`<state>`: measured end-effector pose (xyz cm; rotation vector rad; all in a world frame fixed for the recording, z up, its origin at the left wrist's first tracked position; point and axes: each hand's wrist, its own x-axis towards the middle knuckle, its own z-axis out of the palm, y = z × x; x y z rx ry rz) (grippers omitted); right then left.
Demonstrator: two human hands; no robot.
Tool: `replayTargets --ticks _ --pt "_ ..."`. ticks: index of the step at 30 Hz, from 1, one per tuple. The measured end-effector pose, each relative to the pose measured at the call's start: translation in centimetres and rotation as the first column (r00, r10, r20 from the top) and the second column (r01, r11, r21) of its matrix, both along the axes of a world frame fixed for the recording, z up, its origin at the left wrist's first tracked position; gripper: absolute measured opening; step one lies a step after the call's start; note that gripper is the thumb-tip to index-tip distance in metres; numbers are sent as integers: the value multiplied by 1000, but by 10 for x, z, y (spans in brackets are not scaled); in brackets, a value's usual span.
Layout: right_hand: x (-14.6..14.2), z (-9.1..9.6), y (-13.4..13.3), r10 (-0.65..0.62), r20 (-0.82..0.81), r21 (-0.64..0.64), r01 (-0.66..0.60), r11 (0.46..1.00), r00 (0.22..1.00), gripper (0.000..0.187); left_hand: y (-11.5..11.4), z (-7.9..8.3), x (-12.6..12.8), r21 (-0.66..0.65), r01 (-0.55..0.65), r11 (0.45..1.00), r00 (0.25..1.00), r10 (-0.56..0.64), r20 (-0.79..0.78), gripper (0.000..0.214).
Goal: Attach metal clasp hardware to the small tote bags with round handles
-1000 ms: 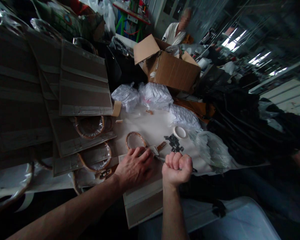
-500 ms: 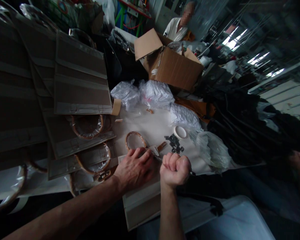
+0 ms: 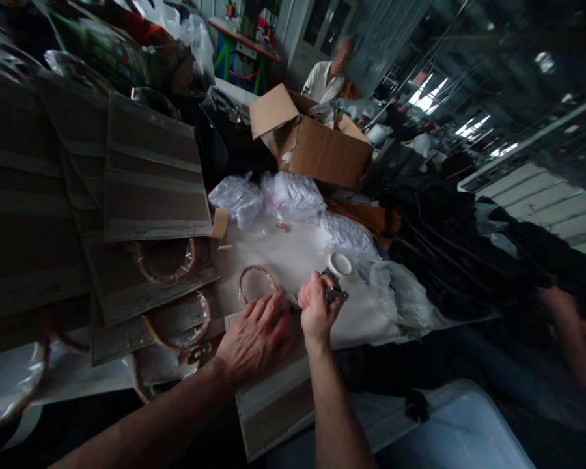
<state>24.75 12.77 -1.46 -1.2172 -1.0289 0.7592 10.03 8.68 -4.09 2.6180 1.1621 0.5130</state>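
My left hand (image 3: 252,339) lies over the edge of a pale bag panel (image 3: 268,407), close to a round rattan bag handle (image 3: 255,284). Its fingertips reach a small pale strip that my fingers partly hide. My right hand (image 3: 317,307) is curled around a slim dark metal tool (image 3: 295,309), and most of the tool is hidden in my fist. Black metal fittings (image 3: 335,294) lie just beyond my right hand, partly covered by it. A roll of masking tape (image 3: 340,264) sits beyond them.
Flat bag panels (image 3: 151,176) and more round handles (image 3: 165,260) are stacked on the left. Plastic-wrapped bundles (image 3: 293,197) and a cardboard box (image 3: 317,146) stand behind. A person (image 3: 325,83) stands farther back, and another person's blurred hand (image 3: 561,319) shows at right.
My right fist has moved up and left and turned, now covering part of the black fittings. My left hand has stayed nearly in place. The whole view has tilted slightly.
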Motion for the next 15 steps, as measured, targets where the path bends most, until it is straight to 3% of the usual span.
replayTargets --ticks 3,6,9,15 --pt "5 9 -4 -63 -194 129 89 988 979 60 -2 -2 0 28 -13 1000 1000 12 25 43" --pt "8 21 -2 -61 -244 198 111 974 968 60 -3 -3 -1 46 -5 999 1000 4 19 41" --pt "5 25 5 -38 -216 158 73 985 976 60 -3 0 -2 37 -2 999 1000 2 6 39" --pt "-3 14 27 17 -62 0 -17 1000 998 59 -1 6 -2 16 3 1000 1000 -3 -8 41"
